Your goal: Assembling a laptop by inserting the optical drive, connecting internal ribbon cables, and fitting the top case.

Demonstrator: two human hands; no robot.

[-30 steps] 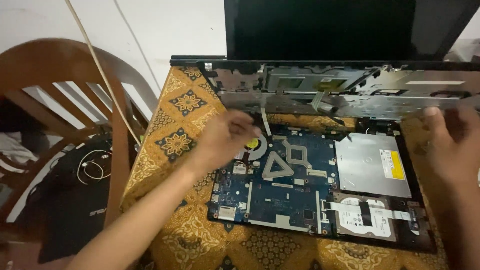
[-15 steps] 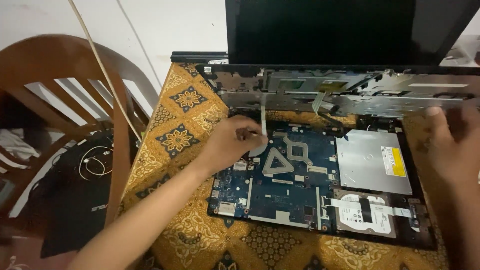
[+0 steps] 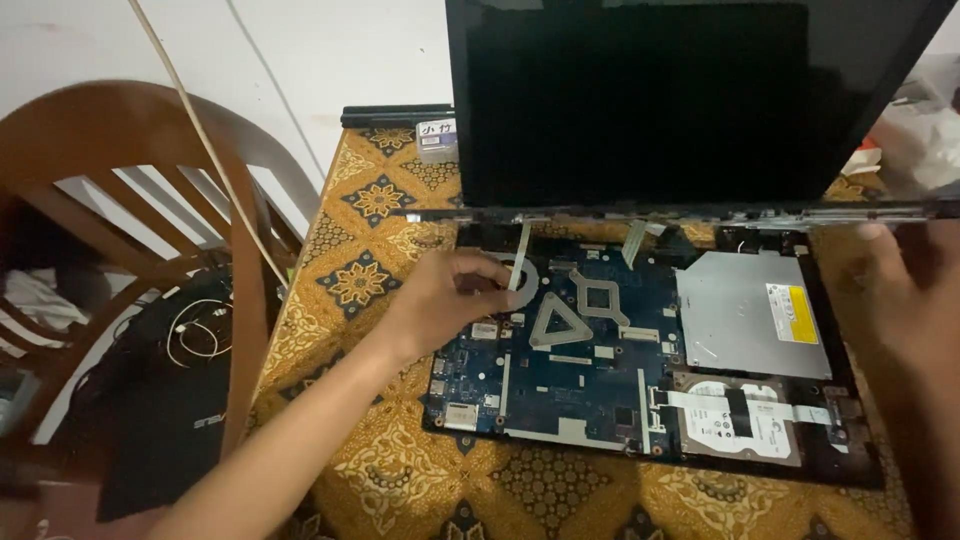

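Note:
An opened laptop base lies on a patterned cloth, showing a blue circuit board, a silver optical drive and a hard drive. The black top panel is tilted up along the base's far edge. My left hand reaches over the board's upper left corner and pinches a white ribbon cable that runs up to the panel. A second ribbon hangs beside it. My right hand, blurred, grips the panel's lower right edge.
The yellow-brown patterned tablecloth covers the table. A wooden chair stands at the left, with a black bag and white cables under it. A small box sits at the table's back. A pale cord crosses diagonally.
The top panel has swung up from lying low over the base to standing steeply. My left hand has shifted a little right onto the ribbon cable.

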